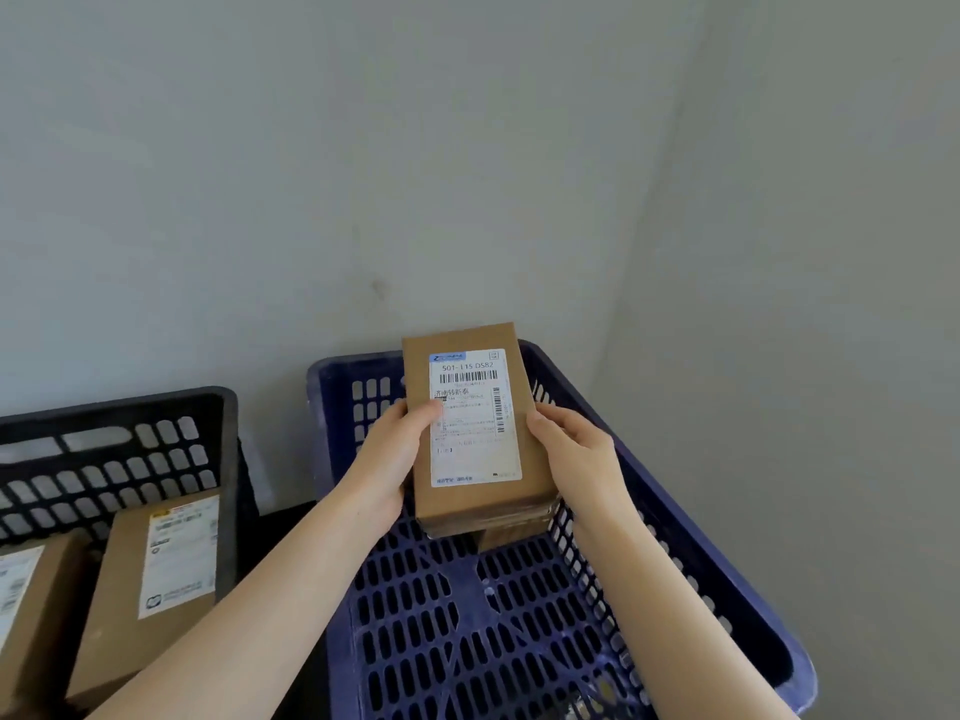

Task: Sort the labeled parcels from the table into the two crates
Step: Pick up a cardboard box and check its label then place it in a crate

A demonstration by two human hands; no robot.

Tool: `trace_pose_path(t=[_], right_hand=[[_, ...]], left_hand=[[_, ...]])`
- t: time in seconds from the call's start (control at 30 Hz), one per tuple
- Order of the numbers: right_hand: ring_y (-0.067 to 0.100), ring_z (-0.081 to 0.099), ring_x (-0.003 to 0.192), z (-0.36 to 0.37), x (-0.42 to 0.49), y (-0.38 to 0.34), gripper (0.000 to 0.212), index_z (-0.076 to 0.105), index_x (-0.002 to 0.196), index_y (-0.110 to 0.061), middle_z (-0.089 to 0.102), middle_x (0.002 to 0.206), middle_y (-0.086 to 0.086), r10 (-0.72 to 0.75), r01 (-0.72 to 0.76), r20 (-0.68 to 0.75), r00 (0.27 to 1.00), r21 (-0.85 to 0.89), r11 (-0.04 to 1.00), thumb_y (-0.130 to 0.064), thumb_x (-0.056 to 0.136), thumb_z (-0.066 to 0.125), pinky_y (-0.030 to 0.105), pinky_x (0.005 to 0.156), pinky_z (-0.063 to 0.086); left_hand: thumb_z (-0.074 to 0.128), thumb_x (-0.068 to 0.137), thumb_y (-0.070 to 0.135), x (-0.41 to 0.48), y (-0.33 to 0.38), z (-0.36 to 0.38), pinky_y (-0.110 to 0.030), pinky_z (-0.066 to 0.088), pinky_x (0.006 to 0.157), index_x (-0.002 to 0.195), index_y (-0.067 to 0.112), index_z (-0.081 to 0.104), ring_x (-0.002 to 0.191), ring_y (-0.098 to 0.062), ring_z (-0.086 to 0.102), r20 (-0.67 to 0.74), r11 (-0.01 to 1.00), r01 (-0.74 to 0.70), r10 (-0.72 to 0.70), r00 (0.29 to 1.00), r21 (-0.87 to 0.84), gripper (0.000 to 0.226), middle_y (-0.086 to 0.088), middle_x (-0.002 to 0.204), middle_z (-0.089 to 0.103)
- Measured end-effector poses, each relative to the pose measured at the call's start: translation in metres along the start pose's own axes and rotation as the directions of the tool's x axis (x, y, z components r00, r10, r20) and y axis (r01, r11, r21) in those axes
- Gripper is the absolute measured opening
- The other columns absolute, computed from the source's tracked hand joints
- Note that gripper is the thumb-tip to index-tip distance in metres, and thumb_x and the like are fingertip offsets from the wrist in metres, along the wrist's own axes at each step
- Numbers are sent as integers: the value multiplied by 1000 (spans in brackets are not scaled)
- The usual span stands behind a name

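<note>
Backdrop: grey wall [363, 174].
Hands: our left hand [387, 454] and right hand [576, 454] clamp one parcel [470, 433] from both sides, above the blue crate [701, 553].
Done: two boxes [156, 589] lie in the black crate [156, 400].
Left: this placement; beyond it, we cannot tell.

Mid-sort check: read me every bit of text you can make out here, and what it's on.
"501-115 DS82": top of the white label on the held parcel; the middle characters are uncertain.
"济南转新泰": same label, under the barcode.
Rest of that label: too small to read.
Label of the leaning parcel in the black crate: blurred.
Label of the edge parcel: blurred.
</note>
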State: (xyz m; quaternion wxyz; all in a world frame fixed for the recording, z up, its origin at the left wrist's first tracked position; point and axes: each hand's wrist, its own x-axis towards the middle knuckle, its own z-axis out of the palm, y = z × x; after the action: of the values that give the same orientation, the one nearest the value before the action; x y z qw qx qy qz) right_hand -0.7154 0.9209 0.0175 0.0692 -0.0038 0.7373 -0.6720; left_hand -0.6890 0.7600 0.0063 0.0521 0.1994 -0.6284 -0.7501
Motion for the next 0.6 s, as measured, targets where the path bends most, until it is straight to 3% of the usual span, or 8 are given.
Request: trace_pose_path(t=[0.07, 0.13, 0.27, 0.33, 0.4, 0.53, 0.6], right_hand=[[9, 64, 95, 6, 16, 8, 28, 60, 124, -26, 68, 105, -10, 33, -31, 58, 998, -36, 999, -29, 96, 55, 27, 80, 52], [10, 64, 96, 13, 30, 18, 33, 56, 128, -26, 66, 111, -8, 73, -59, 137, 988, -98, 993, -27, 95, 56, 26, 78, 52], [13, 62, 101, 31, 55, 41, 35, 54, 127, -29, 64, 117, -6, 160, -85, 311, 937, -243, 966, -20, 93, 58, 27, 83, 53], [13, 60, 101, 39, 67, 53, 38, 52, 129, -21, 62, 118, -3, 229, -107, 370, 900, -323, 940, -16, 92, 59, 23, 78, 51], [12, 57, 97, 45, 78, 65, 41, 51, 128, -17, 61, 115, -3, 285, -121, 409, 867, -381, 916, -14, 89, 62, 22, 76, 48], [6, 55, 93, 53, 94, 92, 50, 45, 125, -20, 58, 104, -10, 388, -122, 531, 753, -467, 876, -10, 82, 70, 17, 71, 45], [9, 56, 100, 59, 101, 105, 73, 37, 135, -21, 59, 110, -9, 402, -70, 581, 707, -509, 858, -4, 75, 73, 24, 80, 52]], left_hand=[[49, 99, 23, 15, -6, -3, -40, 43, 99, 107, 25, 57, 104, -18, 60, -31, 999, 40, -40, 999, -1, 12, 4, 108, 65], [48, 100, 21, 31, -14, -6, -37, 46, 90, 116, 19, 54, 101, -19, 60, -82, 998, 60, -58, 995, 24, 18, 1, 109, 64], [47, 98, 20, 62, -36, -14, -38, 51, 84, 128, 11, 50, 104, -25, 61, -231, 984, 137, -109, 967, 110, 31, -6, 120, 62], [47, 97, 19, 78, -50, -15, -38, 52, 84, 132, 7, 47, 100, -25, 61, -313, 966, 193, -131, 941, 175, 38, -7, 117, 62], [46, 96, 20, 87, -63, -15, -37, 53, 85, 132, 5, 44, 97, -26, 61, -400, 930, 263, -145, 905, 257, 39, -9, 115, 60], [39, 98, 16, 102, -79, -14, -38, 48, 89, 140, 7, 30, 115, -32, 52, -528, 778, 390, -89, 844, 493, 43, -16, 133, 48], [37, 98, 13, 107, -87, -15, -41, 47, 94, 145, 9, 22, 119, -33, 50, -567, 728, 435, -78, 820, 529, 49, -16, 137, 43]])
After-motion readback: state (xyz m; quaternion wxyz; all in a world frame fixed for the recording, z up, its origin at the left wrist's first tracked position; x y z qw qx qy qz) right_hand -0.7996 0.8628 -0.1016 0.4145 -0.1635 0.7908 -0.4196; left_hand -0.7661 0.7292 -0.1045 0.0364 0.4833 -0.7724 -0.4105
